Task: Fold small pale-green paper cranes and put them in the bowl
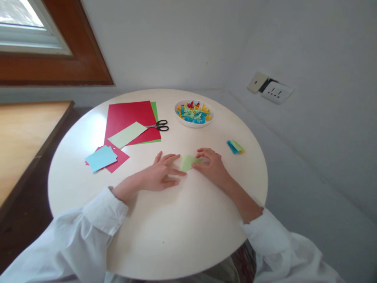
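Many paper shapes point(194, 113) fill the bowl point(195, 125), blue sheets point(101, 158) lie unfolded, and one seemingly part-folded green slip point(187, 162) on the surface point(176, 232) is pinched by the right hand point(212, 168), left hand point(160, 175) open.

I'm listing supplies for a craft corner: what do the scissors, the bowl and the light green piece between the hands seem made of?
Scissors: smooth black looped handles, probably plastic; grey blades suggest metal.
Bowl: smooth, evenly white wall, plastic or glazed ceramic, unclear which.
Light green piece: probably matte paper, thin, with no visible shine.
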Tool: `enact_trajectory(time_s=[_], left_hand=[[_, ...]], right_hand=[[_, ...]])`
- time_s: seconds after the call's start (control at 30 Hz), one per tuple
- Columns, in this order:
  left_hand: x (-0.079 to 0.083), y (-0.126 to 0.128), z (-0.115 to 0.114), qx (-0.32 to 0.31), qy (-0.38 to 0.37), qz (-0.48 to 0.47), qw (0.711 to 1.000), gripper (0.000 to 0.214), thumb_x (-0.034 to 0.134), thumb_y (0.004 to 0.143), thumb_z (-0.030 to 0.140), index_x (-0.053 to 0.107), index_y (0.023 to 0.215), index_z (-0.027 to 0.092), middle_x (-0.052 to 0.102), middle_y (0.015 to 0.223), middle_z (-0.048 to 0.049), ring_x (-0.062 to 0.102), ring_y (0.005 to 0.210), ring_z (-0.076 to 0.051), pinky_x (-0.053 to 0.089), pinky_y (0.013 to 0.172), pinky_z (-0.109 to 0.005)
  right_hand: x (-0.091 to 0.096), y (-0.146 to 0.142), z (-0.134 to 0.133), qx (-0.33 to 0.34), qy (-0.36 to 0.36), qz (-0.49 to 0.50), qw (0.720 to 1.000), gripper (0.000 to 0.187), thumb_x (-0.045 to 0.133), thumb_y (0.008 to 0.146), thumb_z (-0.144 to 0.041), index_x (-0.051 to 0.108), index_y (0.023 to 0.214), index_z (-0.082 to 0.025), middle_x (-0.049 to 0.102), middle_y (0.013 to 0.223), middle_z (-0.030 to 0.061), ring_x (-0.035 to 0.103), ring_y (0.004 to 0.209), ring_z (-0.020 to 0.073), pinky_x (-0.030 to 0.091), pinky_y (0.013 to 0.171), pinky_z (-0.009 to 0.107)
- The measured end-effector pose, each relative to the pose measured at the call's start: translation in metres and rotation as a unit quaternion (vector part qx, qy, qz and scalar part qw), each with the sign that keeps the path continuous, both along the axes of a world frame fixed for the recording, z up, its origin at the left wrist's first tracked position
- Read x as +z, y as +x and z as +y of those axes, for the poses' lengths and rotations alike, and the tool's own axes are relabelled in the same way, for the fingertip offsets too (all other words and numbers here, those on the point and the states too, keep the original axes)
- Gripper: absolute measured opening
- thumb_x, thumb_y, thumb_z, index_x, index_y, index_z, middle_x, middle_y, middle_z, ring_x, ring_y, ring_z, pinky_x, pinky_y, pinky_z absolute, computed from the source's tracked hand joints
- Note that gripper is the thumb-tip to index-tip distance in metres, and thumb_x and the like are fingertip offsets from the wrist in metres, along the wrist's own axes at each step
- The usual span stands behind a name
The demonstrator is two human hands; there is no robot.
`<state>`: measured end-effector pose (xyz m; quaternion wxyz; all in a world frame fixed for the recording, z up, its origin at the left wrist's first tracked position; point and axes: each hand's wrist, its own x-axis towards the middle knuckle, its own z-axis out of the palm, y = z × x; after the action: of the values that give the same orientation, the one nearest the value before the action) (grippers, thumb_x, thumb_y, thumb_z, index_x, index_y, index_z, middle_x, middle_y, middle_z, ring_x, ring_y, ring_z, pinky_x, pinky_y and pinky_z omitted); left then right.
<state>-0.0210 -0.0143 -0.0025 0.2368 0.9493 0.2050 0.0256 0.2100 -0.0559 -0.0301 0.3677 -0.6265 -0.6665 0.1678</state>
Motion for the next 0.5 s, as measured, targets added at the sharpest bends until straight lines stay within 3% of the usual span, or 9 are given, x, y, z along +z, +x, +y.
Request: enact_trajectory(time_s=[0.13, 0.27, 0.33, 0.5], left_hand=[[-0.005, 0.001, 0.003, 0.046, -0.036, -0.074, 0.996, 0.037, 0.043, 0.087, 0.04, 0.055, 0.121, 0.03, 0.042, 0.14, -0.008, 0.027, 0.134, -0.026, 0.008, 0.109, -0.055], [-0.008, 0.004, 0.005, 0.159, -0.137, -0.205, 0.956, 0.044, 0.042, 0.086, 0.045, 0.055, 0.121, 0.021, 0.054, 0.128, -0.0108, 0.051, 0.115, -0.023, 0.04, 0.097, -0.037], [-0.007, 0.006, 0.004, 0.197, -0.168, -0.235, 0.937, 0.044, 0.043, 0.085, 0.046, 0.058, 0.115, 0.018, 0.059, 0.121, -0.0112, 0.057, 0.107, -0.023, 0.046, 0.088, -0.032], [-0.003, 0.008, 0.001, 0.195, -0.182, -0.256, 0.929, 0.039, 0.05, 0.083, 0.043, 0.059, 0.11, 0.017, 0.061, 0.116, -0.0114, 0.059, 0.101, -0.022, 0.048, 0.082, -0.028]], right_hand=[[0.002, 0.003, -0.002, 0.046, 0.012, 0.038, 0.998, 0.009, 0.063, 0.072, -0.029, 0.061, 0.068, -0.022, 0.061, 0.104, 0.0059, 0.057, 0.101, 0.0205, 0.04, 0.091, 0.041], [0.003, -0.001, -0.005, 0.058, 0.046, -0.003, 0.997, 0.009, 0.062, 0.075, -0.026, 0.063, 0.068, -0.021, 0.063, 0.102, 0.0058, 0.058, 0.1, 0.0205, 0.038, 0.092, 0.041], [0.003, -0.005, -0.007, 0.058, 0.063, -0.042, 0.995, 0.009, 0.062, 0.076, -0.023, 0.064, 0.068, -0.022, 0.064, 0.102, 0.0056, 0.058, 0.1, 0.0209, 0.036, 0.092, 0.043], [0.006, -0.017, -0.008, 0.082, 0.109, -0.1, 0.985, 0.009, 0.062, 0.077, -0.019, 0.066, 0.069, -0.023, 0.064, 0.103, 0.0044, 0.057, 0.101, 0.0195, 0.037, 0.09, 0.039]])
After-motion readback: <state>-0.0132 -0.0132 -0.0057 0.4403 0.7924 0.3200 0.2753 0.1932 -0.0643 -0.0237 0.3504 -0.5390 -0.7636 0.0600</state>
